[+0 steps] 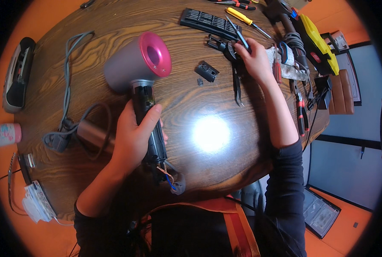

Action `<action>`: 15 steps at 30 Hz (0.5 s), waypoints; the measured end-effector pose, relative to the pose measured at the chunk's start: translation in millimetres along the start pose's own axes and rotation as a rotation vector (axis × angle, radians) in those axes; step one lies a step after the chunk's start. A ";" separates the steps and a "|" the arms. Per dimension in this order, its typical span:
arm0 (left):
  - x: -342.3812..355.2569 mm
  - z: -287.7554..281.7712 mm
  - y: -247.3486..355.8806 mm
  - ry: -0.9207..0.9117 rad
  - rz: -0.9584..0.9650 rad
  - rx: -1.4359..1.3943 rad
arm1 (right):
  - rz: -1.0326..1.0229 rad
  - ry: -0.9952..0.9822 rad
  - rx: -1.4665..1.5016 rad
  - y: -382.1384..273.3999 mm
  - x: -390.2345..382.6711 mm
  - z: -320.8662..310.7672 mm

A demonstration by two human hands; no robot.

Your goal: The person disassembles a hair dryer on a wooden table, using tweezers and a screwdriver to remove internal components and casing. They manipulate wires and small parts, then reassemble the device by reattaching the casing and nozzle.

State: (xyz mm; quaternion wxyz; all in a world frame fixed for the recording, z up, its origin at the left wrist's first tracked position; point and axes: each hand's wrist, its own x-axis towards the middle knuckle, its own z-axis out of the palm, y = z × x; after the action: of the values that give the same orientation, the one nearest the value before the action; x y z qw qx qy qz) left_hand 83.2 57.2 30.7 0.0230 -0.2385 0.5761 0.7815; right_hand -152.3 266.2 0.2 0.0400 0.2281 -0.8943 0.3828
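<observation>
My left hand (135, 132) is wrapped round the bared black inner handle of a hair dryer (124, 62). Its grey head with a pink ring points up and to the right. Coloured wires (168, 177) hang out of the handle's lower end. At the upper right my right hand (256, 60) is closed on a slim pale-blue screwdriver (243, 40), its thin shaft pointing up and left over a black bit case (208, 23). Just below that hand lie black tweezers (237, 85). A small black cover piece (206, 71) rests between the dryer and the tweezers.
A grey power cord (66, 81) and a metallic handle tube (94, 135) lie left of the dryer. A yellow screwdriver (240, 16), a red screwdriver (277, 70), red-and-black pliers (301, 115) and a yellow-and-black toolbox (315, 43) crowd the right side. A power strip (38, 199) sits lower left.
</observation>
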 end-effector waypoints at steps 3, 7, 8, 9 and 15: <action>-0.2 0.3 0.1 0.000 0.005 -0.017 | 0.070 0.113 0.317 -9.4 -7.7 -9.3; 0.1 0.2 0.8 0.017 0.008 -0.048 | 0.160 0.120 0.742 -31.6 -32.9 -31.1; 0.1 0.1 1.0 0.020 0.016 -0.060 | 0.157 0.120 0.751 -37.5 -41.2 -33.9; 0.1 0.1 1.2 0.031 0.015 -0.064 | 0.184 0.125 0.753 -43.0 -49.4 -34.2; -0.5 0.0 0.7 0.027 0.027 -0.065 | 0.258 -0.006 1.010 -54.7 -68.3 -37.1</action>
State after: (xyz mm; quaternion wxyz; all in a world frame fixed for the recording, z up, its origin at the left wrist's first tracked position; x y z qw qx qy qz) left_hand 83.4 57.1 31.5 -0.0028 -0.2418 0.5539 0.7967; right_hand -71.2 285.1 46.0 -0.1250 0.1077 -0.6191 0.7678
